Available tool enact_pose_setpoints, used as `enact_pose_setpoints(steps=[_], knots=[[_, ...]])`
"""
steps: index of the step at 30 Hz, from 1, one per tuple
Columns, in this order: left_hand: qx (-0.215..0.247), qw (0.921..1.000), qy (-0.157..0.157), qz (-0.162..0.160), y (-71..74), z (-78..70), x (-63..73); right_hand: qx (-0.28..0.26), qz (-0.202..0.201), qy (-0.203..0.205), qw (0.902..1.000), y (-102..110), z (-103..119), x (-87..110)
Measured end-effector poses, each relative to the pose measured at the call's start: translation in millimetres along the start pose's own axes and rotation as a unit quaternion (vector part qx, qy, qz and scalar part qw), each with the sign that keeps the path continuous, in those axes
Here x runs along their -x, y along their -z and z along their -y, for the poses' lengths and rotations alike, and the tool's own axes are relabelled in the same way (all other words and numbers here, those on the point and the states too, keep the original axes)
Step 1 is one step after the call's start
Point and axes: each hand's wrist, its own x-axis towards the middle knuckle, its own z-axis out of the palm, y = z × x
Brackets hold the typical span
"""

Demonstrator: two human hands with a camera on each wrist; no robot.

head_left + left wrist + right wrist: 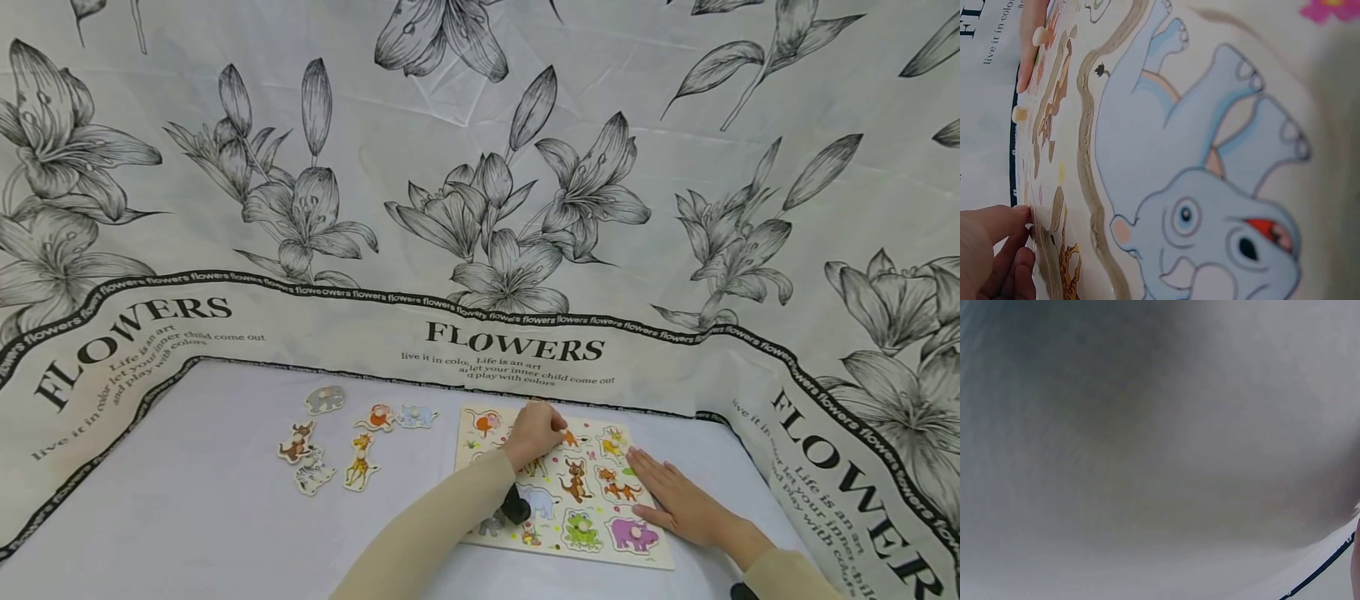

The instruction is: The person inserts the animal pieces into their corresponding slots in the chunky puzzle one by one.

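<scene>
Over the top row of an animal puzzle board, my left hand has thumb and fingertips drawn together. They pinch a puzzle piece at the board's surface; most of it is hidden behind the fingers. An orange animal lies just right of the fingertips. My right hand rests with straight fingers along the board's right edge, beside the tiger and the purple hippo. Close up in the left wrist view is a pale blue rhino picture in its recess. The right wrist view is mostly a blur.
Left of the board lie loose pieces: a grey elephant, a red monkey, a blue rhino, a kangaroo, a zebra and a giraffe. The kangaroo overlaps the zebra. A flower-printed cloth rises behind the white table.
</scene>
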Motion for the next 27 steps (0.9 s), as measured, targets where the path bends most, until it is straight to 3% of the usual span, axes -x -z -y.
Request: enact_pose_setpoints(steps=[18, 27], knots=[[0.011, 0.9991, 0.0, 0.041, 13.4, -2.2, 6.5, -0.001, -0.001, 0.009, 1.0, 3.6, 3.9, -1.2], [0.044, 0.9986, -0.004, 0.028, 19.0, 3.3, 8.4, -0.004, 0.004, 0.001, 1.0, 3.2, 3.6, -1.8]])
